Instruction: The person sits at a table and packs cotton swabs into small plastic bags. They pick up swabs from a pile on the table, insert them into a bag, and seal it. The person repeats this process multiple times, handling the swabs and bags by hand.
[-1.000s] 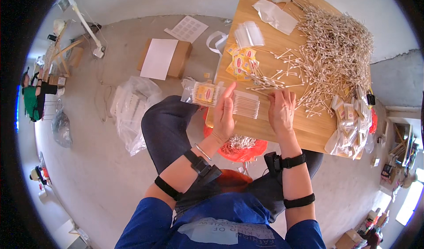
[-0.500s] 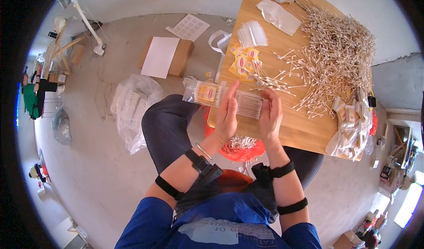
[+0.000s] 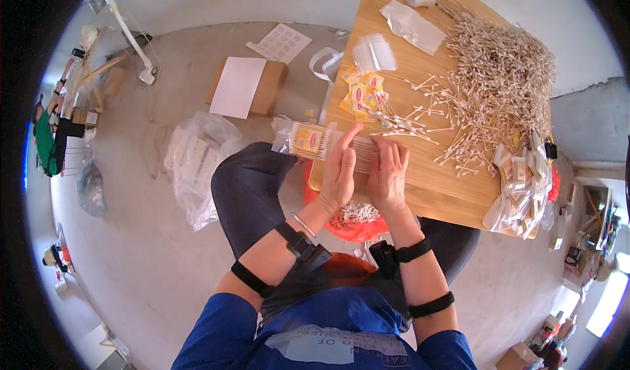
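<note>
My left hand (image 3: 339, 170) and my right hand (image 3: 388, 174) lie side by side at the near edge of a wooden table (image 3: 438, 187), both pressed on a clear plastic pouch of cotton swabs (image 3: 320, 143) with a yellow label. The pouch's left end sticks out past the table edge. My fingers are together and flat over the swabs inside. Just beyond my hands lies a small loose bunch of cotton swabs (image 3: 401, 124), and next to it several yellow label cards (image 3: 361, 95).
A big heap of loose cotton swabs (image 3: 500, 81) covers the table's far right. Filled pouches (image 3: 522, 187) are stacked at the right edge. Empty clear bags (image 3: 413, 26) lie at the far side. A red bag (image 3: 354, 217) sits under the table; a cardboard box (image 3: 246, 87) and a plastic bag (image 3: 199, 161) are on the floor.
My right hand moved left, from the loose swabs toward my left hand, and now rests on the pouch beside it. The left hand stayed on the pouch.
</note>
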Available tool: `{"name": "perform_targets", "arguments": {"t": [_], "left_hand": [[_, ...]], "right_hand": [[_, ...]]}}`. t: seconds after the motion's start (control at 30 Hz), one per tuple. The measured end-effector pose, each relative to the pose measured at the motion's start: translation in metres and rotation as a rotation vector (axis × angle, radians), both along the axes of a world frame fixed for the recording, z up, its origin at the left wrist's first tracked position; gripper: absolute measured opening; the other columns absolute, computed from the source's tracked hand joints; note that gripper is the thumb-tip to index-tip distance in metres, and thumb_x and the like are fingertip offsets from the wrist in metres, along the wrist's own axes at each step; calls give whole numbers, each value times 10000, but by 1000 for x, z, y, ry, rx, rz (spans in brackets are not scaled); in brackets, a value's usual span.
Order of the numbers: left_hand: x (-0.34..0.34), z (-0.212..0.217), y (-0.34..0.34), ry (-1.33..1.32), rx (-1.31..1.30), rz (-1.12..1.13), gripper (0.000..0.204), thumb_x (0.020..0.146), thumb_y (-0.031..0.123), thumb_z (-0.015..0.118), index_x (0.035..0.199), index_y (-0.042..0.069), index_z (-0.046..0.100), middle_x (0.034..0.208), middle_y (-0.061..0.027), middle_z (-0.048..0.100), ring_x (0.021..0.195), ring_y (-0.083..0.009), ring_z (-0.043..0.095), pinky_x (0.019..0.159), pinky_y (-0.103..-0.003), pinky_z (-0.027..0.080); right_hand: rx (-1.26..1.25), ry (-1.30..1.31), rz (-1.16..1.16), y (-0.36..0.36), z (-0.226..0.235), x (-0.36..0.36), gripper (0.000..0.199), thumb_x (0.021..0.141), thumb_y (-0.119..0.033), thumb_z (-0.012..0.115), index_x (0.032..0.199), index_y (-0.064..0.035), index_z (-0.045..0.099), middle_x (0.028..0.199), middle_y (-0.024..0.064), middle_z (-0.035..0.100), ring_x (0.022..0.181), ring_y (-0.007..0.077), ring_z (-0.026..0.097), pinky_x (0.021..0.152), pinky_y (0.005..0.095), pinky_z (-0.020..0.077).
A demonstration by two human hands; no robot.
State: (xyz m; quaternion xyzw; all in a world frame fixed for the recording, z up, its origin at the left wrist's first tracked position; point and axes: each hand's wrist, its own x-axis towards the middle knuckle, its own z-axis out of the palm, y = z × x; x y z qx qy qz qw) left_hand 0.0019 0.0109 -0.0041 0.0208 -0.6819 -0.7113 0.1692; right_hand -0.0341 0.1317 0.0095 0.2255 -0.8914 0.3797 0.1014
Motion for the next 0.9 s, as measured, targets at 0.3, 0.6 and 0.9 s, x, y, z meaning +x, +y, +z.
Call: {"name": "perform_targets", "arguments": {"t": [0.3, 0.6, 0.9], "left_hand": [[0, 0, 1, 19, -60, 61, 639, 1056, 455, 320, 1428, -58, 402, 1452, -202, 461, 1383, -294, 398, 1145, -377, 278], [0, 6, -2, -29, -25, -11, 638, 1057, 461, 313, 1420, -51, 421, 1439, -187, 473, 1370, -270, 408, 1146, -364, 280], [2, -4, 0, -47, 58, -13, 663, 1055, 477, 310, 1417, -70, 406, 1451, -188, 449, 1378, -263, 388, 1161, -370, 260]], "right_hand": [[-93, -43, 43, -1, -2, -1, 297, 885, 38, 521, 1176, -8, 560, 1141, 183, 587, 1091, 395, 515, 958, 474, 428], [-351, -215, 24, -4, -4, -3, 308, 908, 78, 466, 1198, 9, 544, 1196, 218, 579, 1125, 405, 540, 995, 452, 427], [156, -60, 118, 37, 5, 11, 685, 953, -239, 549, 1480, 73, 244, 1560, 282, 218, 1465, 423, 194, 1191, 511, 192]]}}
